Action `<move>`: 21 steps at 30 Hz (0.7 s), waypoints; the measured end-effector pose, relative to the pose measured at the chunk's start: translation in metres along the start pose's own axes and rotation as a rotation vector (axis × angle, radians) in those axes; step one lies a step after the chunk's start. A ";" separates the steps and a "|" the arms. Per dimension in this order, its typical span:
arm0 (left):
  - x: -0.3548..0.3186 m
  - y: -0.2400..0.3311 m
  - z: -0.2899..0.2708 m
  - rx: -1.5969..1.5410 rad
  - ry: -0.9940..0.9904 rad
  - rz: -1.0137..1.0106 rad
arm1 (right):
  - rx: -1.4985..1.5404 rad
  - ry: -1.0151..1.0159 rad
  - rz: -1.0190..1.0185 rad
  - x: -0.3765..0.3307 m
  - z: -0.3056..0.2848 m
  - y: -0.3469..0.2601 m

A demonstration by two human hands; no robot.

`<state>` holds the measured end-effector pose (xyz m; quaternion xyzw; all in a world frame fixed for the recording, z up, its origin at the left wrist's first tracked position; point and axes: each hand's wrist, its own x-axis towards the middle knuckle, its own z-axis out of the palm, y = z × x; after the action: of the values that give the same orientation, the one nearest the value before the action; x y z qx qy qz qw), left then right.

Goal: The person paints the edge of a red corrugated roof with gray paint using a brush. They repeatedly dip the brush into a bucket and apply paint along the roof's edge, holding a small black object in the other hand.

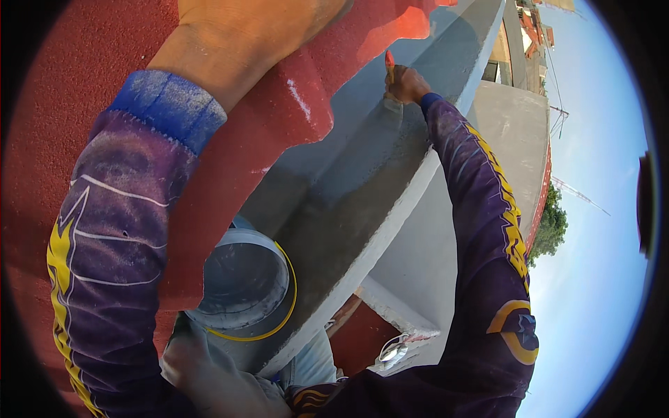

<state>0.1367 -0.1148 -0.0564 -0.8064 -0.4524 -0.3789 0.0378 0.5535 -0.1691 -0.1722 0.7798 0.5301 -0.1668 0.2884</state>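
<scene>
My right hand (406, 85) is stretched far out and closed round a paintbrush (389, 61) with a red-tipped handle. Its bristles touch the inside of a grey concrete gutter (327, 237). Part of that surface looks wet and lighter grey, while the nearer stretch is darker. My left hand (244, 35) is over the edge of a red corrugated roof (279, 111); its fingers lie beyond the upper border of the view. A pale bucket (244, 237) with a yellow handle sits in the near end of the gutter, grey paint coating its inside.
The gutter's white outer edge (390, 233) runs diagonally, with a drop beyond it. Below are a grey wall (418, 258) and a red surface (359, 338). My legs (216, 376) are close under the bucket. Neighbouring buildings, a tree (550, 226) and sky fill the right.
</scene>
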 end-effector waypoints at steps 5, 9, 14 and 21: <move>-0.005 -0.002 -0.001 0.059 0.075 0.015 | -0.366 0.348 -0.042 0.027 -0.047 0.010; -0.005 0.002 -0.004 0.027 0.069 -0.006 | -0.654 0.215 -0.241 0.004 -0.028 0.017; -0.006 -0.004 0.005 0.019 0.069 0.043 | -0.629 0.162 -0.660 -0.105 0.023 -0.023; -0.002 0.003 -0.006 0.011 -0.033 -0.022 | -0.271 -0.053 -0.766 -0.247 0.037 -0.112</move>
<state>0.1351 -0.1204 -0.0523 -0.8072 -0.4639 -0.3636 0.0307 0.3574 -0.3426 -0.0916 0.4762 0.7918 -0.2109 0.3190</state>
